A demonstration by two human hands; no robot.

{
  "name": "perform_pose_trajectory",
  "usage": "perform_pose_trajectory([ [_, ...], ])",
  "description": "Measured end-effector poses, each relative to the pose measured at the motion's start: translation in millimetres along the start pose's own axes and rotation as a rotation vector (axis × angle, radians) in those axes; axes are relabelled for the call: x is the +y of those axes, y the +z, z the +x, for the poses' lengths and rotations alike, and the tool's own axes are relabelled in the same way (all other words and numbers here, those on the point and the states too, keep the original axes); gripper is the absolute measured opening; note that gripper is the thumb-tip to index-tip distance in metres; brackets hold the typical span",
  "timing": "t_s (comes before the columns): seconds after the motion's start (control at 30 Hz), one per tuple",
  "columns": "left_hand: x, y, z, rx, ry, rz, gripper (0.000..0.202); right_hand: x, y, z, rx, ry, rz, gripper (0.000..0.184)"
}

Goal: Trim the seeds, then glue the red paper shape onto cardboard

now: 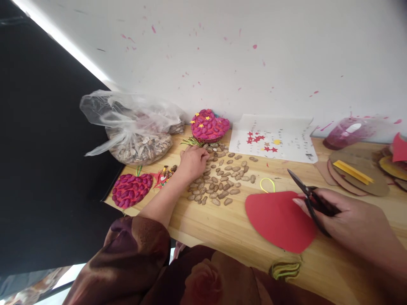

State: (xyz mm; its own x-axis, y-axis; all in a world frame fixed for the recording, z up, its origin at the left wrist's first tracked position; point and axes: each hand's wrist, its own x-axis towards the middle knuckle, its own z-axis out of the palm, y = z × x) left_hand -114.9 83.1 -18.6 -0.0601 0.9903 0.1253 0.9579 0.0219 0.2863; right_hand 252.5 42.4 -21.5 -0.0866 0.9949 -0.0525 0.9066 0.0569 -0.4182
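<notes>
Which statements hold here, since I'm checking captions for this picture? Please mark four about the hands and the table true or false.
1. The right hand holds scissors. True.
2. The scissors are shut around a peanut. False: they are near the edge of the red paper.
3. The left hand is at the peanuts. True.
4. The plastic bag stands right of the peanuts. False: it is to their left.

Wood table [229, 231] had loose peanuts [215, 180] mid-top, w/ plastic bag [141, 149] back L, pink heart [132, 190] front L, starred pink piece [210, 127] & paper sheet [276, 148] at back, red card [278, 218] front R nr. green bundle [286, 269].
</notes>
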Motion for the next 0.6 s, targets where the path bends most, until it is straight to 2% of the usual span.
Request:
perform_pose_trajectory([
  [0.13, -1.6, -1.5, 1.6, -0.015, -0.034, -0.013, 0.018, -0.2, 0.8, 0.8, -0.008, 0.021, 0.000, 0.046],
  [0.33, -2.5, -1.1, 0.6, 0.077, -0.013, 0.022, 0.013, -3.5, -1.0, -0.6, -0.019, 0.050, 0.014, 0.047],
  [0.5, -11.6, -9.9, 1.3, 0.159, -0.005, 0.033, 0.016, 1.1, -0.7, -0.3, -0.010, 0.018, 0.002, 0.047],
  [0.6, -16.3, -13.0, 1.7, 0.109, 0.021, 0.060, 0.015, 2.0, -0.9, 0.7, 0.008, 0.009, -0.005, 0.047],
])
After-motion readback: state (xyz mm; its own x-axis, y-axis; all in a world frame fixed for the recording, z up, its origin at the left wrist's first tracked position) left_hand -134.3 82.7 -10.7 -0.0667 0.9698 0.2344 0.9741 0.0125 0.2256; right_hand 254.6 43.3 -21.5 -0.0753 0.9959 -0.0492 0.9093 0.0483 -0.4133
